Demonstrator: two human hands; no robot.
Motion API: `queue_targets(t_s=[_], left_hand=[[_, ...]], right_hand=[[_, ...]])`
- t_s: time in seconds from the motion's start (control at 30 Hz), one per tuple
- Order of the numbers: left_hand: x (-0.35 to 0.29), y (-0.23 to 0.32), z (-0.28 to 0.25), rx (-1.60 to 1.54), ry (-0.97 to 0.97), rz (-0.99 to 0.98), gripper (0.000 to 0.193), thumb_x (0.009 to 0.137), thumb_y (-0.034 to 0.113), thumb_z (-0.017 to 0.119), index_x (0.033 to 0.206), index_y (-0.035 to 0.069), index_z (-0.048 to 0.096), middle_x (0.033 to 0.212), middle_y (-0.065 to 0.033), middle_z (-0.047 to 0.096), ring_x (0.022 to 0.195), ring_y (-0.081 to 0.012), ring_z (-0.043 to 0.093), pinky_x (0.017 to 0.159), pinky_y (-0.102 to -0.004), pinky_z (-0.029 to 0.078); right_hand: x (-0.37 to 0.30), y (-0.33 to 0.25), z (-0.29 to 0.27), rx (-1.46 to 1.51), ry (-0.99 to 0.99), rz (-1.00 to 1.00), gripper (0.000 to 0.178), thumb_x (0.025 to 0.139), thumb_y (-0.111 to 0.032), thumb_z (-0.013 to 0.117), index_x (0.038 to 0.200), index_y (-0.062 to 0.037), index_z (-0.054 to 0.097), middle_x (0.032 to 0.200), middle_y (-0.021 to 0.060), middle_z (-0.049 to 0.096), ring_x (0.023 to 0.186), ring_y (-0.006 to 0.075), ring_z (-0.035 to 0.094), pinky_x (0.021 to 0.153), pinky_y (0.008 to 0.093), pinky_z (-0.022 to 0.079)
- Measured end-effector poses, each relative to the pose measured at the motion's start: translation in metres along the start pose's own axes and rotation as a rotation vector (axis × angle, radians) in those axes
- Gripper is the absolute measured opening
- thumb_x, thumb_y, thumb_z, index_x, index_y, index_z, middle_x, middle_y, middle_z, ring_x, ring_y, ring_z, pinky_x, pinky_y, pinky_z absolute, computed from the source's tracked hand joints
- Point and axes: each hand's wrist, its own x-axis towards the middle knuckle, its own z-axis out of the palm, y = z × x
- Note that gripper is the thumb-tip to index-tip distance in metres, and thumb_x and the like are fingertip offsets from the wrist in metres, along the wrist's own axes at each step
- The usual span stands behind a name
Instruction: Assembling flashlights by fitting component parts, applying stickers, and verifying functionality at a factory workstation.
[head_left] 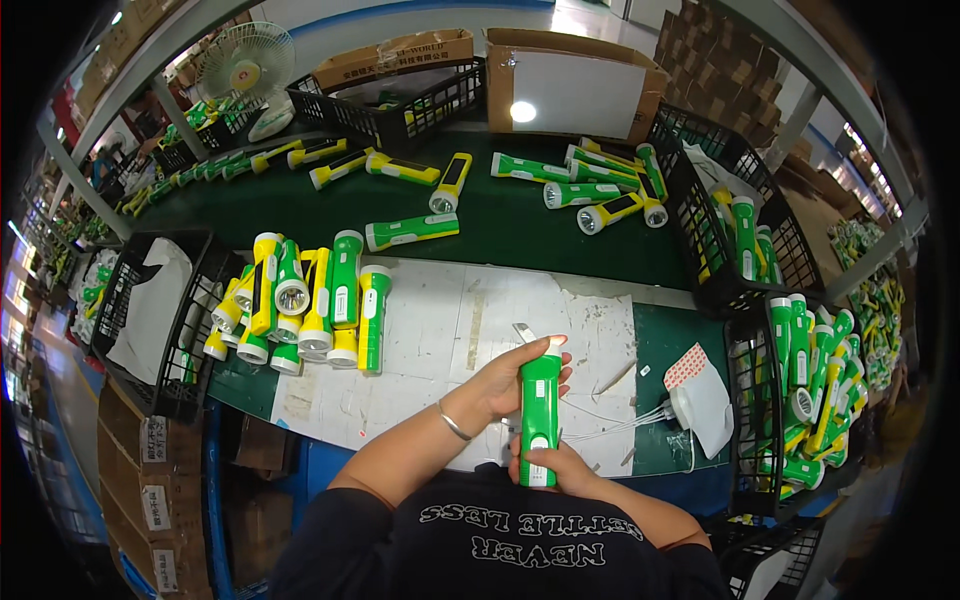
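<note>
Gripping one green flashlight (540, 400), both hands (502, 383) (566, 470) (black basket (745, 440) rightward, heaped with flashlights (799, 345))

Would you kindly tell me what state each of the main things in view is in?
Left hand: closed around the held flashlight, toward its far end
Right hand: closed around its near end
Held flashlight: gripped by both hands; lit or not, cannot tell
Flashlight pile on the left: stacked
Lower right basket: filled with flashlights
Fan: upright; running or not, cannot tell
</note>
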Motion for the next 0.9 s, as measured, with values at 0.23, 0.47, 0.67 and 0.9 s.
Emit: queue_targets(t_s=[0.23, 0.47, 0.67, 0.9], left_hand=[[-0.002, 0.006, 0.013, 0.29, 0.097, -0.028, 0.047, 0.079, 0.026, 0.067, 0.118, 0.007, 0.049, 0.105, -0.0143, 0.054, 0.099, -0.0254, 0.056, 0.079, -0.0384, 0.049], [-0.001, 0.002, 0.02, 0.392, 0.154, 0.01, 0.041, 0.081, 0.024, 0.065, 0.115, 0.005, 0.054, 0.096, -0.014, 0.057, 0.091, -0.0243, 0.06, 0.078, -0.0305, 0.049], [0.001, 0.005, 0.021, 0.457, 0.135, 0.012, 0.044, 0.081, 0.024, 0.064, 0.119, 0.005, 0.053, 0.098, -0.0128, 0.057, 0.092, -0.0238, 0.06, 0.079, -0.0318, 0.05], [0.004, -0.002, 0.003, 0.122, -0.037, -0.073, 0.049, 0.081, 0.023, 0.065, 0.126, 0.014, 0.047, 0.11, -0.0125, 0.052, 0.101, -0.0246, 0.055, 0.083, -0.0397, 0.05]], right_hand=[[-0.003, 0.002, 0.009, -0.224, 0.119, -0.063, 0.026, 0.087, -0.029, 0.057, 0.09, -0.0033, 0.058, 0.077, 0.0054, 0.062, 0.07, 0.012, 0.058, 0.065, 0.0253, 0.046], [-0.004, 0.005, 0.015, -0.235, 0.216, -0.042, 0.027, 0.086, -0.028, 0.059, 0.089, -0.0015, 0.058, 0.076, 0.007, 0.063, 0.069, 0.0127, 0.059, 0.064, 0.026, 0.046], [-0.006, 0.003, 0.019, -0.235, 0.237, -0.066, 0.026, 0.086, -0.027, 0.059, 0.089, -0.0015, 0.058, 0.075, 0.0073, 0.063, 0.068, 0.0132, 0.059, 0.064, 0.026, 0.046], [-0.003, 0.008, 0.002, 0.073, -0.201, -0.088, 0.026, 0.085, -0.027, 0.058, 0.096, -0.0038, 0.053, 0.081, 0.0056, 0.06, 0.071, 0.0112, 0.056, 0.063, 0.0235, 0.045]])
